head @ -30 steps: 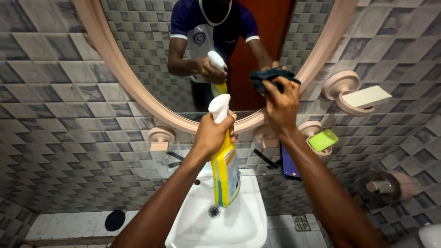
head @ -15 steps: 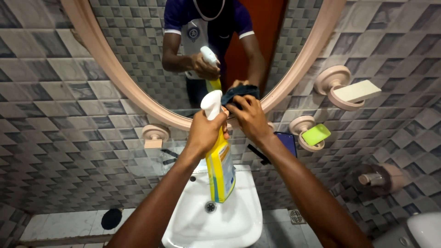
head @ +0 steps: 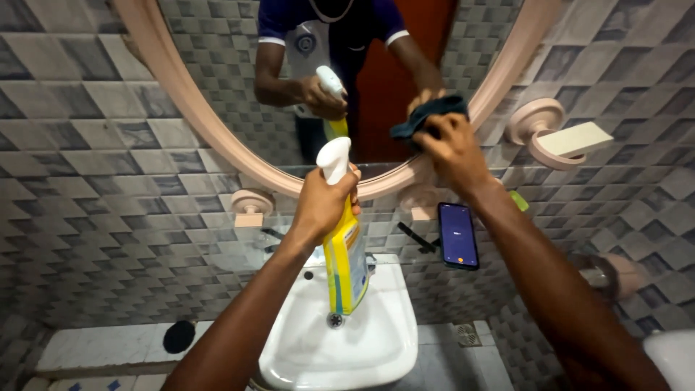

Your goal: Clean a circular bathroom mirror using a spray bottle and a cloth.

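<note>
The left hand [head: 323,203] is closed tight around the neck of a yellow spray bottle [head: 344,264]. The bottle has a white top [head: 334,158] that points up at the mirror [head: 340,80]. The bottle hangs down from the hand, right above the white sink [head: 384,340].

The right hand [head: 455,148] is closed on a dark cloth [head: 426,116]. It presses the cloth flat on the glass, near the lower right edge of the mirror. The cloth is bunched up under the fingers.

The mirror is a big oval with a pink frame [head: 188,101]. In the glass a person in a blue and white shirt shows, holding the same bottle and cloth.

Under the mirror there is a clear glass shelf [head: 289,242]. A phone [head: 458,235] with a lit dark blue screen stands near the right end of the shelf, below the right arm. A pink soap holder [head: 539,130] is on the wall to the right of the mirror, and a pale bar of soap [head: 578,139] lies on it. The wall [head: 94,217] is covered in grey tiles.
</note>
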